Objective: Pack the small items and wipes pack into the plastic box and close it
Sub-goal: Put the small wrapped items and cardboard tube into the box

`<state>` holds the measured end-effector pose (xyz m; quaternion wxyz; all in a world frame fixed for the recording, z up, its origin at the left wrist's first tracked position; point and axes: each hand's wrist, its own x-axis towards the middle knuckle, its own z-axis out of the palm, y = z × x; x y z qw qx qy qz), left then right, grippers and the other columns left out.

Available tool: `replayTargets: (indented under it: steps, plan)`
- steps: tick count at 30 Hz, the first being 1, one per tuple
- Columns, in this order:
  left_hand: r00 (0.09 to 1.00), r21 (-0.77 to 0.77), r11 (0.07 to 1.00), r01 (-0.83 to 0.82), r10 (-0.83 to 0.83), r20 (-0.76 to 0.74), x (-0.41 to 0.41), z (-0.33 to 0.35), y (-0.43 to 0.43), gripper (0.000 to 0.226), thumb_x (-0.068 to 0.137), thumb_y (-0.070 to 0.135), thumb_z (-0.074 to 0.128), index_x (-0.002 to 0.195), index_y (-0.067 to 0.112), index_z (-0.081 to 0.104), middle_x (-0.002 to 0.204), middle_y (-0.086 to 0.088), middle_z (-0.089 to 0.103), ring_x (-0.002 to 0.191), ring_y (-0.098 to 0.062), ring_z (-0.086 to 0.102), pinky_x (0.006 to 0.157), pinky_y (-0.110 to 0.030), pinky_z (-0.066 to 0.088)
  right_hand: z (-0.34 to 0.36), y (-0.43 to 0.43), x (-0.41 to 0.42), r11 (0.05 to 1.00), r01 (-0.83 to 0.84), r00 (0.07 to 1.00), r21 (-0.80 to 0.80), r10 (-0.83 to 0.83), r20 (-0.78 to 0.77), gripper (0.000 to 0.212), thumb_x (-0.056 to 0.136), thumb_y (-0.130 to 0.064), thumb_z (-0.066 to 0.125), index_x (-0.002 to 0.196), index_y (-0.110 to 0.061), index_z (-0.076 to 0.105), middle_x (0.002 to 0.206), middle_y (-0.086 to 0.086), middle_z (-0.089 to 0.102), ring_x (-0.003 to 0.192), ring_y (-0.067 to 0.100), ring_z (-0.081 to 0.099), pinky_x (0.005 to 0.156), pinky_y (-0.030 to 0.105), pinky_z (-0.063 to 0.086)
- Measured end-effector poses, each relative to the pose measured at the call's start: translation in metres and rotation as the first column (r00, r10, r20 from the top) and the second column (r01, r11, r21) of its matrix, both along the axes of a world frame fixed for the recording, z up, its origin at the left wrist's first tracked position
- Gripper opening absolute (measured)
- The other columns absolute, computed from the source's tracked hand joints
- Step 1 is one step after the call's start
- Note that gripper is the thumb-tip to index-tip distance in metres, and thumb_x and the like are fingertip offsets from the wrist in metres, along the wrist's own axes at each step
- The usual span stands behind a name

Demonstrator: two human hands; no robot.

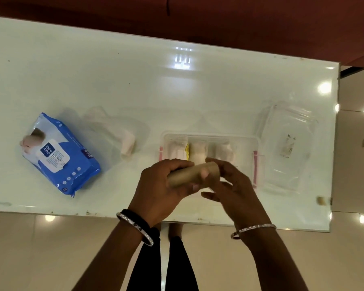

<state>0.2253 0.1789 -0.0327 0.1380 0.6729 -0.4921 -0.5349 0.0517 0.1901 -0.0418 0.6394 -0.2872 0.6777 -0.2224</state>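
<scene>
From my head camera, my left hand (162, 181) clasps a tan cardboard tube (192, 174) over the near edge of the clear plastic box (210, 136), mid-tabletop (114, 80). My right hand (233, 185) hangs slack beside its end, fingers loose. The tube looks light, stiff but crushable; mid-length suits my grip. The soft blue wipes pack (61, 152) lies by the left edge.

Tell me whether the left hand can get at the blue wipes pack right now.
Probably not at once: the left hand is closed around a tan cardboard tube over the clear plastic box. The blue wipes pack lies apart on the white table, with nothing blocking it once the tube is released.
</scene>
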Motion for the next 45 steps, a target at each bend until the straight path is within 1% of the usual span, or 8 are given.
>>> replayTargets:
  steps: [5, 10, 17, 21, 29, 33, 37, 45]
  plan:
    - [0.995, -0.076, 0.996, 0.051, -0.045, 0.084, -0.004, 0.0, -0.002, 0.041, 0.074, 0.032, 0.079, 0.114, 0.034, 0.068, 0.112, 0.013, 0.069, 0.102, -0.008, 0.061, 0.092, -0.031, 0.051, -0.011, 0.005, -0.005, 0.997, 0.062, 0.996, 0.038, -0.059, -0.063, 0.035, 0.079, -0.029, 0.08, 0.109, -0.014, 0.072, 0.102, 0.01, 0.076, 0.08, 0.021, 0.078, 0.079, 0.037, 0.064]
    - [0.947, -0.265, 0.947, -0.182, 0.242, 0.212, 0.013, -0.007, 0.004, 0.033, 0.081, 0.025, 0.074, 0.113, 0.025, 0.066, 0.108, 0.009, 0.063, 0.094, -0.012, 0.061, 0.079, -0.032, 0.056, -0.029, -0.005, -0.014, 0.977, -0.179, 0.843, 0.116, 0.213, -0.494, 0.032, 0.087, -0.036, 0.072, 0.107, -0.012, 0.07, 0.098, 0.007, 0.076, 0.084, 0.026, 0.076, 0.085, 0.044, 0.06]
    - [0.948, 0.032, 0.959, -0.282, 0.273, 0.165, 0.037, -0.028, 0.017, 0.041, 0.077, 0.023, 0.078, 0.113, 0.027, 0.059, 0.094, 0.009, 0.069, 0.073, 0.003, 0.066, 0.065, -0.015, 0.05, -0.051, -0.014, 0.006, 0.925, -0.225, 0.837, 0.306, 0.345, -0.425, 0.032, 0.089, -0.04, 0.068, 0.109, -0.018, 0.058, 0.095, 0.003, 0.072, 0.081, 0.018, 0.063, 0.062, 0.027, 0.042]
    - [0.937, 0.091, 0.933, -0.348, 0.342, 0.072, 0.042, -0.034, 0.02, 0.026, 0.077, 0.019, 0.078, 0.099, 0.021, 0.065, 0.078, 0.006, 0.073, 0.064, -0.009, 0.072, 0.072, -0.038, 0.061, -0.063, -0.011, 0.021, 0.924, -0.238, 0.705, 0.3, 0.377, -0.601, 0.036, 0.09, -0.042, 0.067, 0.106, -0.01, 0.063, 0.098, 0.007, 0.068, 0.099, 0.028, 0.064, 0.074, 0.029, 0.042]
    - [0.919, 0.03, 0.92, -0.392, 0.39, 0.056, 0.065, -0.05, 0.013, 0.01, 0.087, 0.028, 0.067, 0.087, 0.018, 0.069, 0.077, 0.002, 0.073, 0.068, -0.015, 0.073, 0.07, -0.041, 0.062, -0.049, -0.008, 0.042, 0.942, -0.316, 0.412, 0.116, 0.247, -0.877, 0.022, 0.092, -0.039, 0.062, 0.093, -0.018, 0.069, 0.089, 0.003, 0.076, 0.088, 0.03, 0.069, 0.082, 0.039, 0.049]
    - [0.847, -0.17, 0.907, -0.386, 0.421, 0.325, 0.085, -0.066, 0.002, 0.009, 0.088, 0.028, 0.065, 0.09, 0.019, 0.066, 0.08, 0.006, 0.07, 0.073, -0.012, 0.067, 0.061, -0.019, 0.048, -0.032, -0.014, 0.056, 0.862, -0.4, 0.534, -0.31, -0.056, -0.844, 0.011, 0.09, -0.022, 0.068, 0.082, -0.014, 0.068, 0.071, 0.0, 0.074, 0.064, 0.02, 0.069, 0.063, 0.025, 0.048]
    - [0.776, 0.03, 0.832, -0.554, 0.503, 0.379, 0.094, -0.09, -0.008, 0.045, 0.076, 0.037, 0.078, 0.109, 0.012, 0.061, 0.092, -0.001, 0.07, 0.085, -0.02, 0.067, 0.072, -0.028, 0.045, -0.02, -0.023, 0.092, 0.735, -0.454, 0.659, -0.505, -0.105, -0.745, 0.007, 0.088, -0.017, 0.071, 0.082, -0.016, 0.069, 0.067, -0.008, 0.068, 0.058, 0.002, 0.053, 0.06, -0.001, 0.035]
    - [0.728, 0.028, 0.749, -0.662, 0.634, 0.26, 0.09, -0.119, -0.022, 0.056, 0.064, 0.031, 0.087, 0.11, 0.013, 0.06, 0.099, -0.004, 0.067, 0.085, -0.019, 0.063, 0.067, -0.024, 0.045, -0.021, -0.047, 0.155, 0.696, -0.447, 0.786, -0.562, 0.005, -0.619, 0.008, 0.089, -0.017, 0.071, 0.081, -0.015, 0.071, 0.069, -0.01, 0.069, 0.061, -0.001, 0.054, 0.057, 0.016, 0.045]
